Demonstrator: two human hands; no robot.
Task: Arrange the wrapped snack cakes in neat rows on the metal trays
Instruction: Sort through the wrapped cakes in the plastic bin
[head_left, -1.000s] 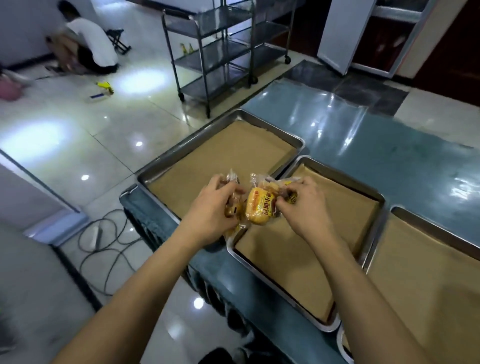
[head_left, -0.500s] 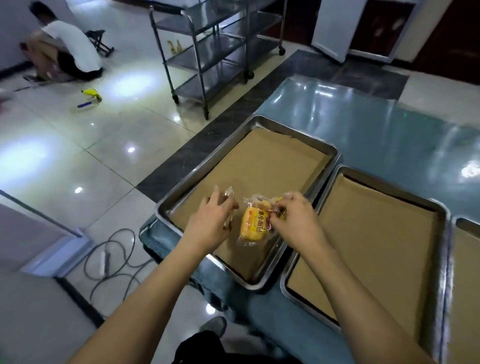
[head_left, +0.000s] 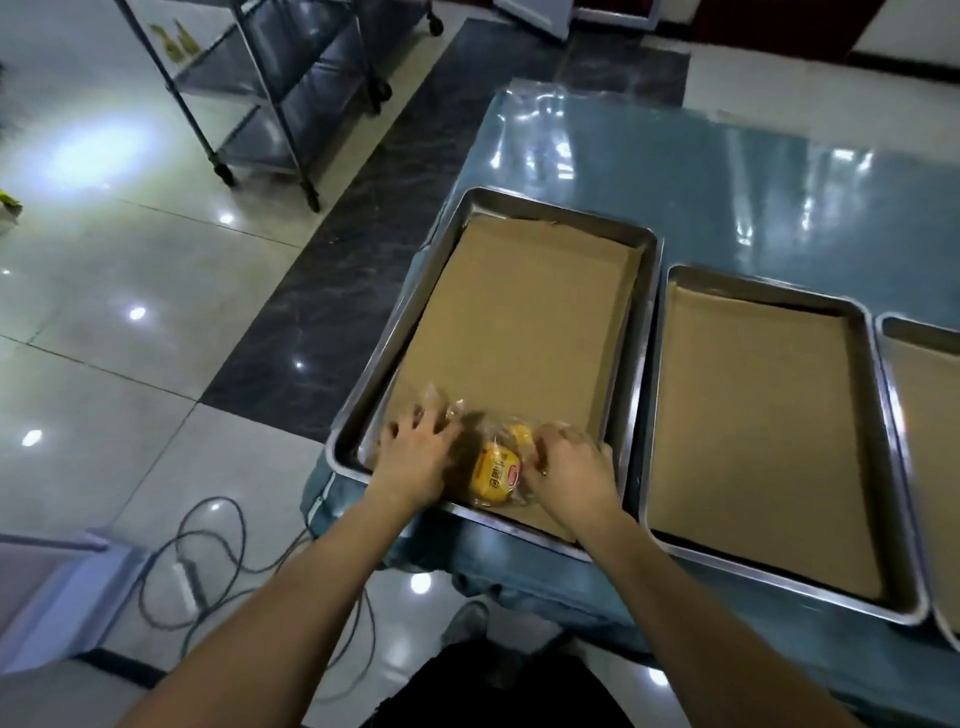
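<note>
Both my hands are down at the near end of the left metal tray (head_left: 644, 291), which is lined with brown paper. A yellow wrapped snack cake (head_left: 494, 474) lies on the paper between them. My left hand (head_left: 418, 454) covers another wrapped cake whose clear wrapper (head_left: 439, 402) sticks out past the fingers. My right hand (head_left: 569, 470) has its fingers curled on a third cake (head_left: 519, 434) at the tray's near right corner. How many cakes lie under the hands is hidden.
A second paper-lined tray (head_left: 862, 395) and part of a third tray (head_left: 893, 332) sit to the right on the blue-covered table (head_left: 727, 171). A wheeled metal rack (head_left: 270, 98) stands on the floor at far left. Cables and a power strip (head_left: 187, 577) lie below the table's left corner.
My hands came down from above the trays' junction to the near end of the left tray. The cakes now lie on the paper. The view has swung right and tilted down.
</note>
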